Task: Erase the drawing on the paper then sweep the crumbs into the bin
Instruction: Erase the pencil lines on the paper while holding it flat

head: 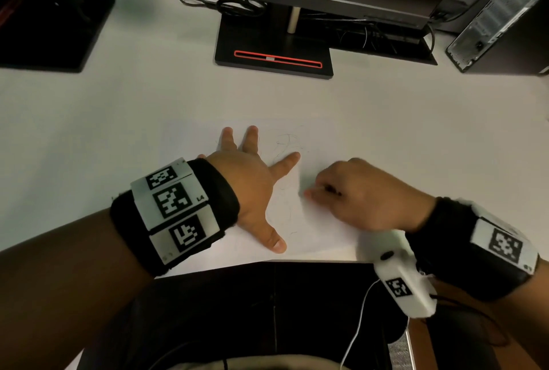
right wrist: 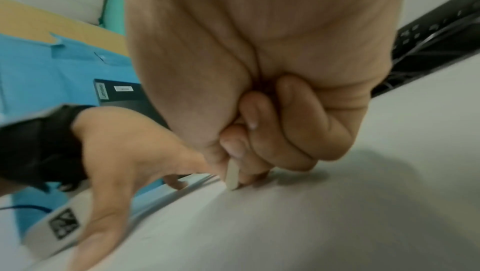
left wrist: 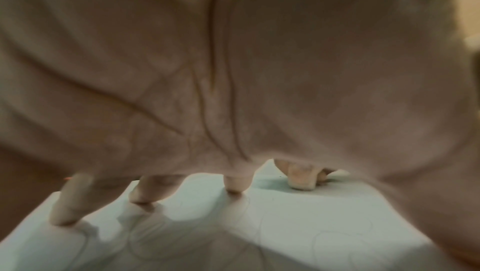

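head: left hand point(head: 249, 182) flat on the paper point(head: 320, 221), fingers splayed and straight, pinning it. right hand point(head: 356, 194) just beside it, fingers curled, pinching something small at the tips; can't identify it from here.
drawing: faint pencil scribbles point(head: 286, 144) lie between the two hands and forward of the right fingertips. Right hand is the nearer one to work them.
obstacles: monitor base point(head: 273, 52) and PC tower point(head: 502, 13) well behind, clear of the stroke. Bin not in view.
left wrist: fingertips point(left wrist: 235, 188) pressed on the sheet, thin pencil lines around them.
right wrist: fingers clamp a pale flat eraser point(right wrist: 232, 176), long axis near upright, lower tip touching the paper. Left hand close on the far side, the only thing in the path.
step: erasing, judged; crumbs not visible.
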Motion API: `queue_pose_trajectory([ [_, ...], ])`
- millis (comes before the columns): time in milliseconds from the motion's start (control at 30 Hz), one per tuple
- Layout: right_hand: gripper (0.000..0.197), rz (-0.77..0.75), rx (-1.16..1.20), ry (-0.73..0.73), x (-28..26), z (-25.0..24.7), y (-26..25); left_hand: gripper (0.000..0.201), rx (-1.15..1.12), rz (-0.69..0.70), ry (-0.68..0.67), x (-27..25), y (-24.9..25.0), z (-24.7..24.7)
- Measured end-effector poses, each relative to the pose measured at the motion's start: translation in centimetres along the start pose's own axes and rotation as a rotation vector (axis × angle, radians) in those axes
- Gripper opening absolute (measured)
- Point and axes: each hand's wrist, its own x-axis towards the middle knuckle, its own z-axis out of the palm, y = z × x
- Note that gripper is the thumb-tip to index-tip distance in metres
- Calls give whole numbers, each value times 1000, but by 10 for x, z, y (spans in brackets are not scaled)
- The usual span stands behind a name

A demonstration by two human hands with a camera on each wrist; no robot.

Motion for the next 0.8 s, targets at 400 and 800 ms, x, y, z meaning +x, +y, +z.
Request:
queue_pose_trajectory([
  [400,45,39,-19,33,3,-1,-7,143,-1,-4,-8,1,1,-1],
  [800,47,-22,-12,-36,-7,7,-8,144,-9,-1,-9,0,1,1],
])
